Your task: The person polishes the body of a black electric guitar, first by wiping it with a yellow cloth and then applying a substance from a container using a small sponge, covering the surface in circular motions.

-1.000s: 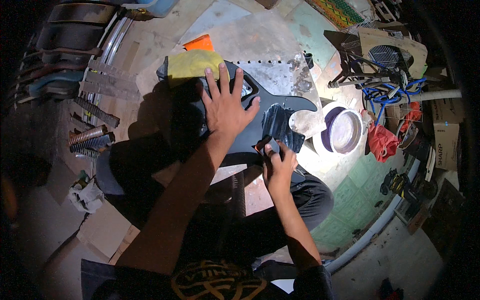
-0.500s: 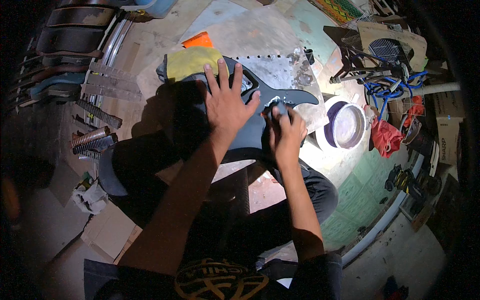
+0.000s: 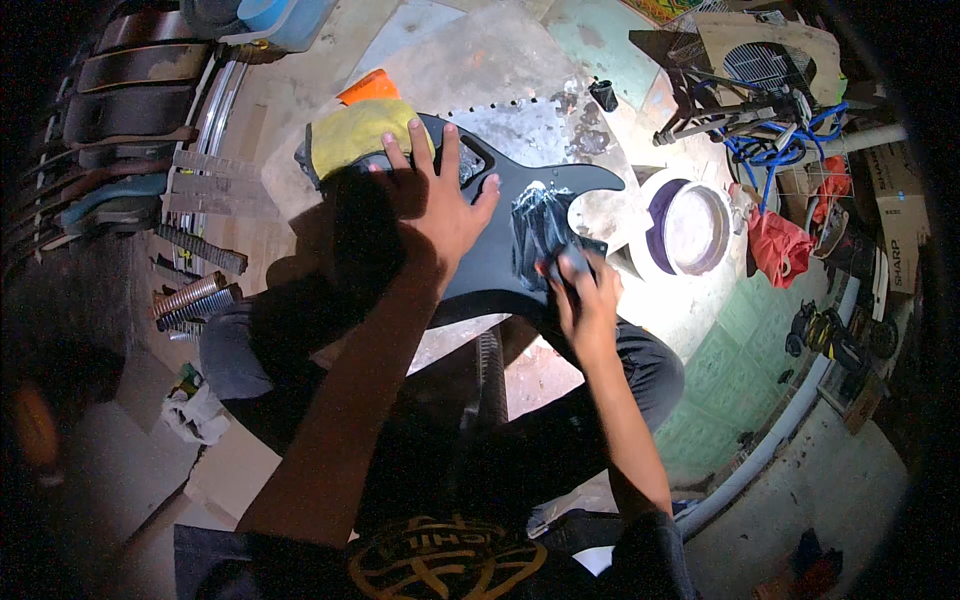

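Observation:
A black electric guitar body (image 3: pixel 485 262) with a pointed horn and a cut-out lies across my lap. My left hand (image 3: pixel 440 205) rests flat on it, fingers spread. A yellow cloth (image 3: pixel 362 135) lies over its far left end, beside my left fingertips. With bent fingers, my right hand (image 3: pixel 592 300) grips a small dark pad (image 3: pixel 572 262) pressed to the right part of the body; blur and fingers hide much of the pad. Wet-looking white streaks (image 3: pixel 535 225) run over the black surface from near the horn down to the pad.
A white bucket (image 3: pixel 690 228) with purple inside stands right of the guitar body. Beyond lie an orange piece (image 3: pixel 368 87) and a small black cup (image 3: pixel 603 95). Dark curved pieces (image 3: pixel 130 110) line the left; a blue cord (image 3: pixel 770 160) and red bag (image 3: pixel 780 248) are at right.
My right hand has drawn the pad down toward me, spreading the white patch near the horn into long streaks. The left hand stays on the guitar body; the view has shifted slightly.

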Demonstrator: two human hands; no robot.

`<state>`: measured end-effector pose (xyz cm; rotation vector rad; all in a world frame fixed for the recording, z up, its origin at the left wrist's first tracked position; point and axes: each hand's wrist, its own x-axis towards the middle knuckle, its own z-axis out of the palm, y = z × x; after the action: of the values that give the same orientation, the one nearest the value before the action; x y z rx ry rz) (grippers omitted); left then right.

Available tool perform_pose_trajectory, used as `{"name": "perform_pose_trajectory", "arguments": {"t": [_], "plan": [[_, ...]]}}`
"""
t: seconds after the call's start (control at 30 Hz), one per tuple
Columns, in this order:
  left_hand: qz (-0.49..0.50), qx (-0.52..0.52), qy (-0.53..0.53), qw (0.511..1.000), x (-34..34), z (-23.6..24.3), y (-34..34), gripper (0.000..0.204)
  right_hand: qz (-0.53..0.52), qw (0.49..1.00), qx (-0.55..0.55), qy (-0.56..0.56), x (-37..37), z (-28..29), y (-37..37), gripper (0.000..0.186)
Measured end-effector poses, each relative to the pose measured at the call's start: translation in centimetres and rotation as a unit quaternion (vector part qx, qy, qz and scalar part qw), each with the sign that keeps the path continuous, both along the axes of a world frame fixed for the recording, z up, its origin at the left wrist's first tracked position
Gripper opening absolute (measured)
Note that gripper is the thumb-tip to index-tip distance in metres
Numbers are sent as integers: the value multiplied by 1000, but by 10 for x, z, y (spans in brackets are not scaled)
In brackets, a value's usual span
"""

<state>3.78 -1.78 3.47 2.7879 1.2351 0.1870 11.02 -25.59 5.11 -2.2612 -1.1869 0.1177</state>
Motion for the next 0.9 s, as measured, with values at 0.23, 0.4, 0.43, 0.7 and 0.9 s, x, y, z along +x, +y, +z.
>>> {"name": "perform_pose_trajectory", "arguments": {"t": [0.23,0.4,0.43,0.7,0.9], "plan": [[-10,28,-30,999,0,-10,-3,82,-16,1000,3,-26,32,5,59,42],[-14,59,-46,997,0,-8,2,81,37,998,-10,40,23,2,-5,42],[-26,53,-49,997,-1,-10,-4,81,32,998,-30,46,17,3,-19,42],[-47,96,-101,989,-5,-23,-1,81,76,997,19,11,36,2,35,37],[-48,88,-79,992,1,-16,-3,82,55,998,16,37,37,-4,19,37]]}}
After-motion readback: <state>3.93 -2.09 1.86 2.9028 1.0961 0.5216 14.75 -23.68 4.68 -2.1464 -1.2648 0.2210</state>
